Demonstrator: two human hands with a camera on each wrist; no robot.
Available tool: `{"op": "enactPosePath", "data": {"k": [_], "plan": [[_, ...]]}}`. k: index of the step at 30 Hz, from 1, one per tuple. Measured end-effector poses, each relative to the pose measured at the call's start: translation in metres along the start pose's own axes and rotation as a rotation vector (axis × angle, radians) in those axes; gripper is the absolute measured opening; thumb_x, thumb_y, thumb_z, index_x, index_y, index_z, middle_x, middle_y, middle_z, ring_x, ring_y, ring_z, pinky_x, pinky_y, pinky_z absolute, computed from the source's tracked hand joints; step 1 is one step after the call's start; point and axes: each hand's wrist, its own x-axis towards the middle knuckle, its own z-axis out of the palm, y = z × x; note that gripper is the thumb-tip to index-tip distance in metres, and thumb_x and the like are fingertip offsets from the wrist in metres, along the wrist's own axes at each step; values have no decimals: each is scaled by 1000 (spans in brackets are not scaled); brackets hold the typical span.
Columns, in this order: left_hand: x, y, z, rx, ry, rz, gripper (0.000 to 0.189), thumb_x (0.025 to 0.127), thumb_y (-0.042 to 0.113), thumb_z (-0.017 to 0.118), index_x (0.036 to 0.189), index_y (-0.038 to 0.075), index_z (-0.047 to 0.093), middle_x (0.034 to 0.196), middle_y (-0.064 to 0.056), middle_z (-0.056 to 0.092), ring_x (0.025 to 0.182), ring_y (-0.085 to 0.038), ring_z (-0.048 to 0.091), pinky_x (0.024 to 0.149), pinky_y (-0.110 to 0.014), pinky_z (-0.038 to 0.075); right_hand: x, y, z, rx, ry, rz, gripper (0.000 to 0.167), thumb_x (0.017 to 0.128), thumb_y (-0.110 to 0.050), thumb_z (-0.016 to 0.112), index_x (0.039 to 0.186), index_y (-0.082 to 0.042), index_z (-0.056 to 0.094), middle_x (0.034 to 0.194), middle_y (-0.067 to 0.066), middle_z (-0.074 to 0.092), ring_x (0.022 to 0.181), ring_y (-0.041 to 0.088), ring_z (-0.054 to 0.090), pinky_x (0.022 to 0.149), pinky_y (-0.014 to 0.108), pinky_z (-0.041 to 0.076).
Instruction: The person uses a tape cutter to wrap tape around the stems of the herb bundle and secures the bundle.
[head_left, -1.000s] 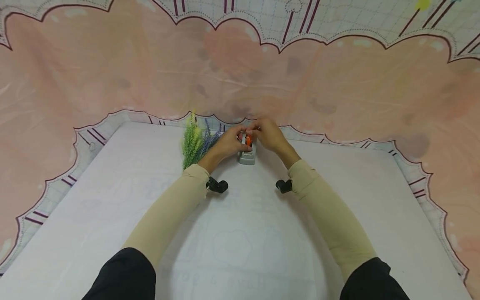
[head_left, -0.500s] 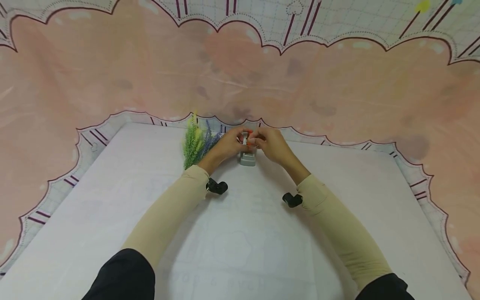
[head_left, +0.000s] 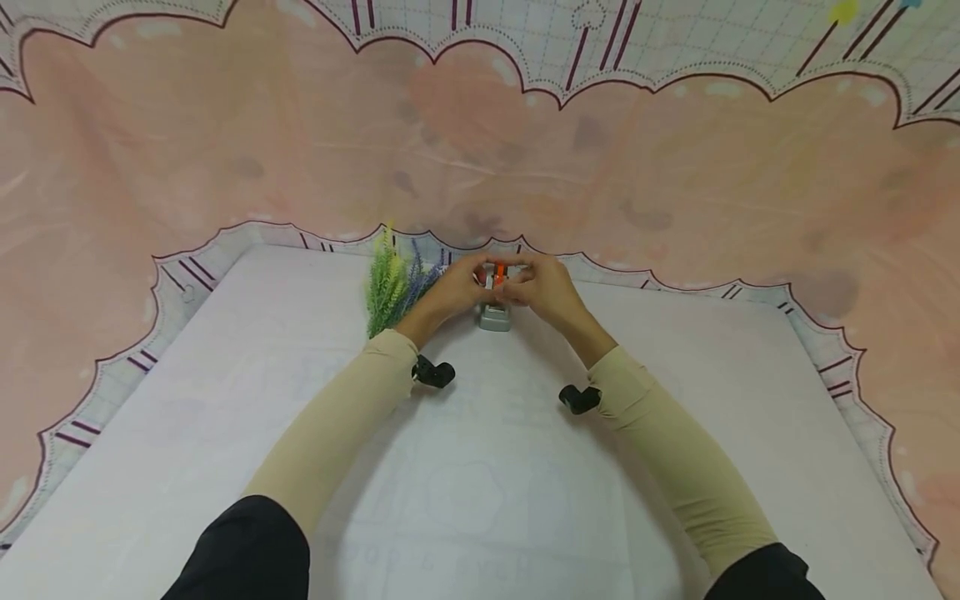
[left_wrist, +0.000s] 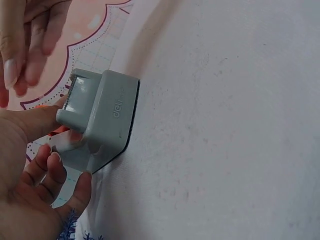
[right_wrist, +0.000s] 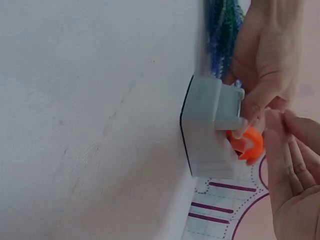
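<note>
A grey-green tape dispenser [left_wrist: 112, 112] stands at the table's far edge, its metal cutting strip [left_wrist: 76, 95] showing in the left wrist view. An orange hub [right_wrist: 251, 145] sits at its top. My left hand [head_left: 456, 283] holds the dispenser from the left, one finger reaching in by the hub. My right hand [head_left: 543, 287] is at the other side, index finger and thumb reaching toward the left fingers. In the right wrist view, the right hand's fingertips [right_wrist: 274, 117] come together beside the hub. Whether they pinch a piece of tape is too unclear to tell.
Artificial green and purple flower sprigs [head_left: 388, 287] lie left of the dispenser. A white tabletop [head_left: 480, 467] spreads in front, and a pink patterned cloth [head_left: 480, 158] with scalloped trim lies beyond its far edge.
My right hand has come down and a little to the right from above the dispenser, its index finger now stretched toward the left hand. The left hand stays at the dispenser.
</note>
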Motion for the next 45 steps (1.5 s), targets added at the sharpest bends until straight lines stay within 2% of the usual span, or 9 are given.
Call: {"op": "enactPosePath", "data": {"k": [6, 11, 13, 19, 23, 27, 32, 37, 45], "plan": [[0, 1, 1, 3, 1, -13, 57, 87, 19, 83, 140, 24, 60, 99, -9, 56, 84, -23, 46, 69, -35, 37, -2, 1, -2, 55, 29, 39, 38, 91, -8, 76, 129, -8, 70, 92, 13, 77, 82, 18, 70, 71, 25, 54], [-1, 1, 0, -2, -11, -15, 59, 86, 18, 83, 140, 20, 59, 100, -9, 57, 87, -24, 48, 72, -36, 37, 0, 9, 2, 62, 70, -41, 31, 93, -7, 72, 124, -9, 72, 94, 15, 76, 88, 29, 67, 69, 27, 46], [0, 1, 0, 5, -12, -14, 60, 87, 19, 83, 141, 19, 59, 101, -9, 57, 88, -23, 48, 73, -35, 37, 1, 12, 4, 52, 66, -89, 30, 94, -7, 71, 124, -7, 71, 94, 13, 76, 90, 32, 70, 71, 26, 48], [-1, 1, 1, 10, -8, -10, 58, 87, 20, 82, 141, 18, 60, 100, -8, 56, 88, -23, 48, 73, -34, 37, 3, 13, 9, 4, 101, -138, 33, 99, -6, 64, 131, -4, 65, 107, 12, 74, 87, 26, 74, 73, 29, 54], [-1, 1, 2, 19, -5, -6, 57, 88, 18, 81, 141, 17, 59, 96, -8, 55, 84, -23, 47, 71, -34, 37, 4, 14, 9, 80, 93, -90, 34, 95, 0, 68, 129, -3, 67, 117, 15, 68, 78, 19, 73, 72, 33, 60], [0, 0, 2, 24, -1, 12, 56, 88, 15, 81, 140, 18, 59, 96, -8, 55, 84, -22, 47, 70, -33, 37, 4, 15, 8, 156, 52, -16, 32, 88, 1, 76, 119, 2, 70, 113, 18, 69, 72, 14, 72, 72, 36, 60], [0, 2, 0, 34, -5, 20, 57, 89, 14, 80, 142, 18, 58, 93, -8, 52, 80, -22, 45, 69, -34, 35, 3, 15, 5, 104, 44, 53, 28, 87, -4, 79, 114, 0, 71, 108, 16, 73, 92, 21, 73, 81, 36, 57], [0, 2, -1, 35, -21, 26, 62, 89, 15, 80, 146, 14, 56, 92, -8, 51, 80, -22, 44, 68, -32, 34, -1, 10, 3, 89, 16, 130, 24, 89, -6, 78, 109, 2, 70, 109, 15, 71, 100, 22, 67, 83, 28, 53], [2, 0, -2, 109, -48, 55, 69, 89, 17, 80, 151, 12, 50, 97, -9, 54, 86, -21, 47, 70, -32, 37, -2, -2, -4, 168, -46, 310, 27, 90, 1, 73, 115, 10, 65, 105, 15, 64, 90, 19, 64, 100, 45, 52]]}}
